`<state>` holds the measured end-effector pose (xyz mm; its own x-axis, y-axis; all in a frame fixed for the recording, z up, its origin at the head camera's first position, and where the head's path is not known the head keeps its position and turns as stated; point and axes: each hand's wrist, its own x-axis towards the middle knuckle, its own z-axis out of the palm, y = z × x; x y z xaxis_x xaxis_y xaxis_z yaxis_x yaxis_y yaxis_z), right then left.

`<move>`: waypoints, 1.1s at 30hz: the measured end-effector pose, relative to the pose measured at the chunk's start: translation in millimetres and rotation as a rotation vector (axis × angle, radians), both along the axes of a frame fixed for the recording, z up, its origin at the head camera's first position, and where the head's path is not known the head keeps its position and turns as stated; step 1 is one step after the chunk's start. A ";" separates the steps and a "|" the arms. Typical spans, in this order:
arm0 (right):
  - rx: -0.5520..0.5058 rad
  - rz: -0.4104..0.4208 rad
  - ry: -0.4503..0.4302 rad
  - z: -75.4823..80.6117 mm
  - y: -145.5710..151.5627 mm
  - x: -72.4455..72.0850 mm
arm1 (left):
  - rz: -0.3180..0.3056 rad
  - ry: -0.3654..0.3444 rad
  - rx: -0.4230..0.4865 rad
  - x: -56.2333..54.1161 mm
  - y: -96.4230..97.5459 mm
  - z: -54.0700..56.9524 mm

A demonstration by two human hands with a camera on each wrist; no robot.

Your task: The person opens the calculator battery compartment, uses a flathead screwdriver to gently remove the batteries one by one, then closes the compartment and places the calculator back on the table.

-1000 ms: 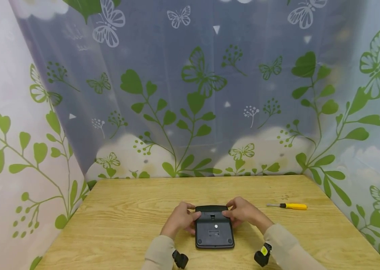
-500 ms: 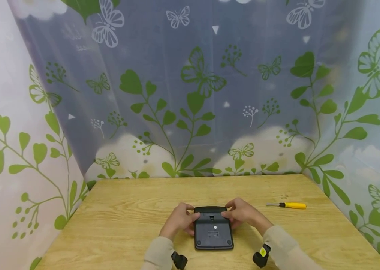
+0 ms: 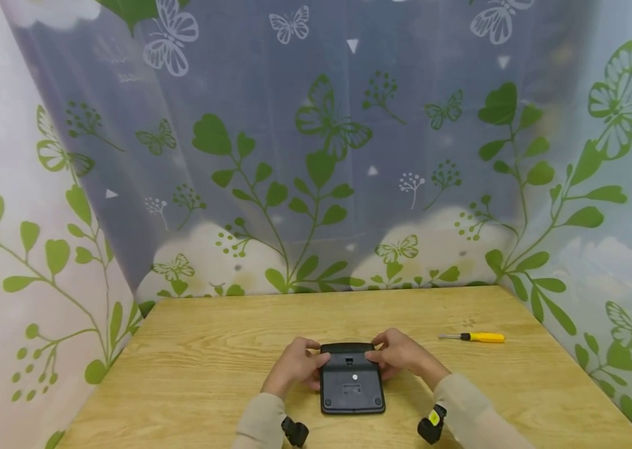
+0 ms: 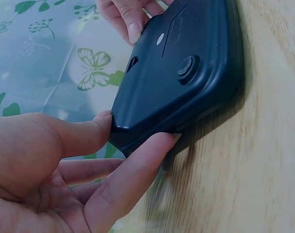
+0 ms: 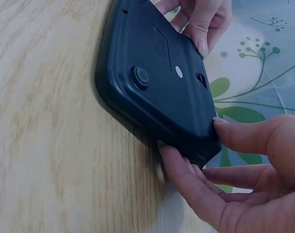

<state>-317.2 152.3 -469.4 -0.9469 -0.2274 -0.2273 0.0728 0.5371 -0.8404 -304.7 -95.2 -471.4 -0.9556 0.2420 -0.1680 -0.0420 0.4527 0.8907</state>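
Observation:
A black desk calculator [image 3: 352,396] faces underside up at the near middle of the table, with round rubber feet, a small latch and a white round sticker showing. My left hand [image 3: 295,365] pinches its far left corner, thumb on top and fingers at the side and beneath. At the far right corner, my right hand [image 3: 402,351] grips it the same way. Both wrist views show the calculator [image 4: 172,63] tilted, its far end raised off the wood and its near edge low at the table. Its key side is hidden.
A screwdriver [image 3: 481,337] with a yellow handle lies on the wooden table [image 3: 209,362], right of the hands. Behind the table and at both sides hang printed curtains [image 3: 271,156] with leaves and butterflies.
The head view has shifted a little, so the whole scene sits slightly further left. Both hands keep the same grip on the calculator.

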 end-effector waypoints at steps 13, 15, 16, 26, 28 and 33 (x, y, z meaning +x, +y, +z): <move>0.004 -0.006 0.008 -1.9 -2.8 0.2 | 0.007 -0.019 -0.007 1.0 -1.9 0.0; 0.008 -0.011 0.007 -2.0 -3.2 0.3 | 0.007 -0.028 -0.008 0.1 -1.9 -0.7; 0.009 -0.013 0.008 -2.1 -3.4 0.2 | 0.008 -0.030 -0.009 -0.6 -2.0 -1.1; 0.011 0.000 0.006 -7.2 -2.5 0.5 | 0.013 -0.034 -0.011 0.0 -1.2 -6.4; 0.010 0.006 0.005 -7.3 -2.1 0.5 | 0.012 -0.035 -0.006 -0.1 -1.3 -6.0; 0.025 0.001 0.003 -6.5 -3.2 -0.9 | 0.012 -0.037 0.004 0.0 -2.4 -4.9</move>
<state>-318.1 149.0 -475.9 -0.9475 -0.2225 -0.2298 0.0693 0.5584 -0.8267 -304.7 -97.6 -476.3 -0.9516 0.2316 -0.2019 -0.0798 0.4483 0.8903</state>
